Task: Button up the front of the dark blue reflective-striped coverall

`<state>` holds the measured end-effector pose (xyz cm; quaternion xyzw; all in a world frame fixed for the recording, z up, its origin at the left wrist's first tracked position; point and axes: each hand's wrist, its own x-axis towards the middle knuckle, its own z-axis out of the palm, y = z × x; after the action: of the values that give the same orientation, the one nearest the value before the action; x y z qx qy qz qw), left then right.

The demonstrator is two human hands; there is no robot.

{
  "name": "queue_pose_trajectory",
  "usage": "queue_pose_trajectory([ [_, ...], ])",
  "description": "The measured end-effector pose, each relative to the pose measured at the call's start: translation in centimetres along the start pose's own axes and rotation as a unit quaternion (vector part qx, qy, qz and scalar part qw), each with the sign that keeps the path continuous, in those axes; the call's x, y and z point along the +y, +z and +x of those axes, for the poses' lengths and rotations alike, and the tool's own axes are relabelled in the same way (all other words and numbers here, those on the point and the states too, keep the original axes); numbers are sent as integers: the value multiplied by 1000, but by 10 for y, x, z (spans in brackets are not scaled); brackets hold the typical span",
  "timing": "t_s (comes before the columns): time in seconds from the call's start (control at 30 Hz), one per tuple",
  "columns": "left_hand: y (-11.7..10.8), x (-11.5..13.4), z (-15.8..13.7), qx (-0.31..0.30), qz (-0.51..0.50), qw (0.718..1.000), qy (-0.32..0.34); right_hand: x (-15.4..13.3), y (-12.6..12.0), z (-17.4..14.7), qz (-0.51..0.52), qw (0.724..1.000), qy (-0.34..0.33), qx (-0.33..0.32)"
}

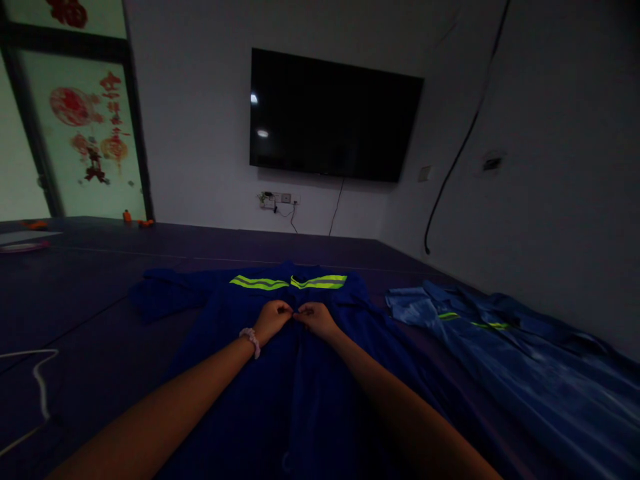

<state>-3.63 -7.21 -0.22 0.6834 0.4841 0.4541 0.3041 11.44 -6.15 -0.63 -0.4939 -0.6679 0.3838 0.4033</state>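
A dark blue work jacket (250, 393) lies spread out before me, its sleeves to the sides. Across its chest run two yellow-green reflective strips (260, 283), one on each side of the front opening. My left hand (273, 319), with a pale scrunchie (251, 341) at the wrist, pinches the jacket's front edge just below the strips. Close against it, my right hand (316, 319) pinches the same front edge from the other side. The fingertips nearly meet. Whatever small part of the placket sits between them is too dark to make out.
A second, lighter blue garment (530, 360) with yellow-green strips lies to the right. On the left, a white cable (43, 387) rests on the dark purple surface (125, 353). Small orange objects (145, 223) are near the door. A television (335, 120) hangs on the wall.
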Motion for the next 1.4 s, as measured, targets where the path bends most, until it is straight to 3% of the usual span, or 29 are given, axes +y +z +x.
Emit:
queue_pose_trajectory([
  [0.47,-2,6,-3,0,7,1000,-9,1,4,1,14,1000,1,23],
  [1.4,1,-3,1,21,-13,1000,-12,1,4,1,-27,1000,-6,7],
])
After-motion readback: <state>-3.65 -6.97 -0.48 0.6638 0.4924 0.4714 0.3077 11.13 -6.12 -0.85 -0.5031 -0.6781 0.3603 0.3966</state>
